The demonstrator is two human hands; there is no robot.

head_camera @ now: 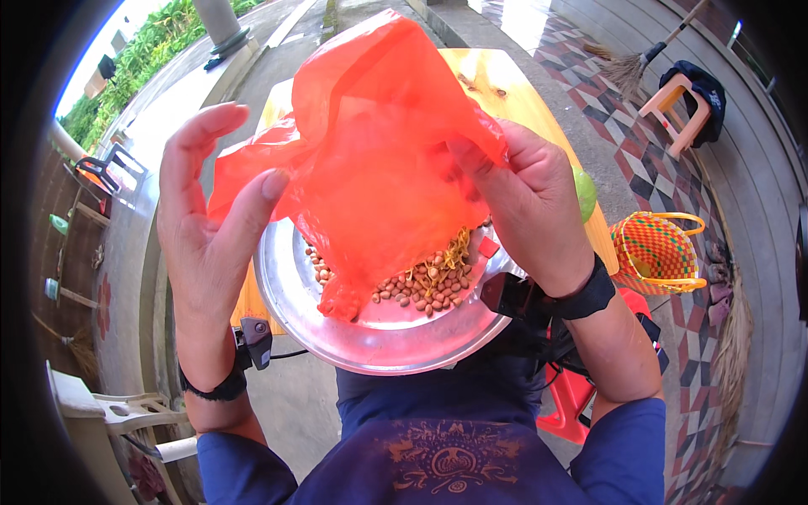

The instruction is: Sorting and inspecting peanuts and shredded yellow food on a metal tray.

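Observation:
A thin red plastic bag [379, 170] is spread up in front of me, its lower end hanging over a round metal tray [391, 360]. My right hand [536, 202] pinches the bag's right edge between thumb and fingers. At the bag's left side, my left hand [208, 233] has its thumb and fingers apart; whether the thumb touches the plastic is unclear. Shelled reddish-brown peanuts [435, 293] lie in the tray, partly hidden by the bag. Among them are thin yellow dried strands [457, 252]. A small red piece [488, 247] shows near my right wrist.
The tray rests at the near edge of a wooden table [486, 69]. A green round fruit [584, 194] sits beyond my right hand. Rightward are a woven basket [656, 249], a plastic stool [685, 107] with dark cloth, and a broom [625, 71]. A red stool [565, 404] stands beside me.

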